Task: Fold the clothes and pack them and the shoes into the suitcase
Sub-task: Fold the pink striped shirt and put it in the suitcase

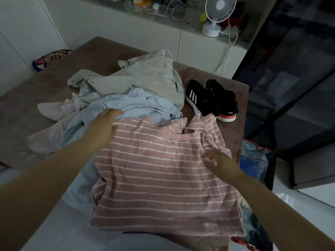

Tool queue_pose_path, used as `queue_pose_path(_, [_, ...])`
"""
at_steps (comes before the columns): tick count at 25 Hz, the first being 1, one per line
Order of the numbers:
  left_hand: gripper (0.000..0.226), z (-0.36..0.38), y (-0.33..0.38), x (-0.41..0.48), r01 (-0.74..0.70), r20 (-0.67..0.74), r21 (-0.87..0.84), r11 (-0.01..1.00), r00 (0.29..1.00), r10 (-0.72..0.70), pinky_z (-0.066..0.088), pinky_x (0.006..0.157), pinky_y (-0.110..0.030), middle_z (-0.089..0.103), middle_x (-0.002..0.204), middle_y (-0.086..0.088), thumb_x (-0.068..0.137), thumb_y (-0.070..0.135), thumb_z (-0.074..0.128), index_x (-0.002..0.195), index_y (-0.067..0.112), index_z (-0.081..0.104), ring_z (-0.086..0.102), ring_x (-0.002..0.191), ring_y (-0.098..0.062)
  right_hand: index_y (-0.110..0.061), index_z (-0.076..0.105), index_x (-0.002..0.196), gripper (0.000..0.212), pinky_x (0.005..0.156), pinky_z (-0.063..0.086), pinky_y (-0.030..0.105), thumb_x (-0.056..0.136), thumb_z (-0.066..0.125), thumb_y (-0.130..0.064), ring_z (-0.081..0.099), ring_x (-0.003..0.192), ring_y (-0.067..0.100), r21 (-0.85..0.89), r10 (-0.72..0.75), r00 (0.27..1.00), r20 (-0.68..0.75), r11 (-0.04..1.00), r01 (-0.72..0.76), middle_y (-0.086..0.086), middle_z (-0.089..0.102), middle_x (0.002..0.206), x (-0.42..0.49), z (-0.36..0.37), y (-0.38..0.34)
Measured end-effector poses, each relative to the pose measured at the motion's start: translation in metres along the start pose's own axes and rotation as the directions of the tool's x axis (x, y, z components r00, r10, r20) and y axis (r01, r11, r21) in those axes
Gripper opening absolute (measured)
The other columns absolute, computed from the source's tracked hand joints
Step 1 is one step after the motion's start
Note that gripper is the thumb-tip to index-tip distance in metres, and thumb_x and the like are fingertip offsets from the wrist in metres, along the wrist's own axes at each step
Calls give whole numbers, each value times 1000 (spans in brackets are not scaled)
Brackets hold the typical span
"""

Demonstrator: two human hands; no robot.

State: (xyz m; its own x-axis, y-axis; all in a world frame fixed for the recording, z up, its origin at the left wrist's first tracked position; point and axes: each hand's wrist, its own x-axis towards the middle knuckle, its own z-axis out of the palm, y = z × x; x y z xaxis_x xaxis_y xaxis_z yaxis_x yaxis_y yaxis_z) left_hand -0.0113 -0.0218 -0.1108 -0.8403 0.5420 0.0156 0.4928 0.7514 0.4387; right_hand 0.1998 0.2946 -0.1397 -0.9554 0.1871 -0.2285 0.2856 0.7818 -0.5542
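Note:
A pink shirt with white stripes [163, 169] lies spread over the near part of the brown table [54, 84], hanging over its front edge. My left hand [104, 126] rests on the shirt's upper left corner, fingers apart. My right hand [215, 160] lies flat on its right side. Behind it are a light blue garment [137, 104], a pale grey-green jacket [145, 77] and a pink checked garment [54, 120]. A pair of black sneakers [212, 98] stands at the table's right. The open suitcase [253, 160] shows on the floor to the right, mostly hidden.
A white desk fan [217, 13] with its cable stands on the grey counter [163, 17] behind the table. A patterned cushion [50, 58] sits at the table's far left. Dark glass panels rise on the right.

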Motion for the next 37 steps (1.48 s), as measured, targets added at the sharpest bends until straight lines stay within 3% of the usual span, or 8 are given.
queue_pose_path(5, [57,3,-10,43,147,285,160,976,940,-188,42,97,-40,51,130,-9,82,29,67,132,15,42,52,114,-29,-23,44,134,54,104,38,43,83,59,-20,46,123,27,-40,55,998,3,998,-55,5,49,134,94,7,-12])
queue_pose_path(11, [41,-19,-27,49,70,369,102,992,924,-103,36,65,-25,53,80,1,74,19,76,108,7,57,54,76,-19,-23,60,119,40,91,47,36,81,67,-28,61,102,28,-302,162,987,8,941,-152,5,66,111,95,11,-2])
queue_pose_path(15, [44,-42,-25,44,105,510,36,994,853,-109,34,57,-11,48,79,8,75,7,74,110,19,51,42,66,-3,-13,67,81,20,88,43,40,64,77,-18,59,87,31,-482,-225,955,-195,869,107,7,64,87,67,3,-7])
queue_pose_path(19, [53,-37,-23,23,20,312,93,995,949,-48,37,70,-17,58,104,-5,83,10,66,132,13,45,54,85,-16,-18,60,81,37,81,45,28,50,75,-5,60,81,22,-450,-516,837,-184,801,395,2,67,84,21,17,-5])
queue_pose_path(24, [22,-20,-20,11,-54,5,156,986,999,54,43,89,-39,63,108,-20,86,6,60,106,3,69,59,100,-36,-18,66,89,52,48,46,21,42,77,1,62,55,19,-435,-424,902,-83,830,350,-1,66,70,-3,42,5])
queue_pose_path(27, [17,-25,-15,2,-189,-163,60,980,967,196,46,94,-39,68,108,-10,84,7,59,94,4,72,63,102,-28,-17,62,112,48,62,54,31,66,70,-4,67,76,26,-343,-252,967,43,905,251,4,69,91,-5,38,4])
queue_pose_path(32, [19,-42,13,-52,-150,184,-331,931,958,220,44,74,-5,64,100,21,76,51,59,89,36,63,61,90,-2,-21,53,119,34,65,48,23,87,63,-24,60,80,17,156,-44,999,28,987,39,-12,55,92,32,10,-43])
queue_pose_path(37, [25,-37,5,-86,-219,300,-280,935,905,302,48,78,-12,56,103,42,76,66,43,100,65,50,60,97,2,-19,62,118,39,86,44,30,80,70,-23,54,98,19,-278,-278,951,136,911,306,3,49,118,112,0,-100])
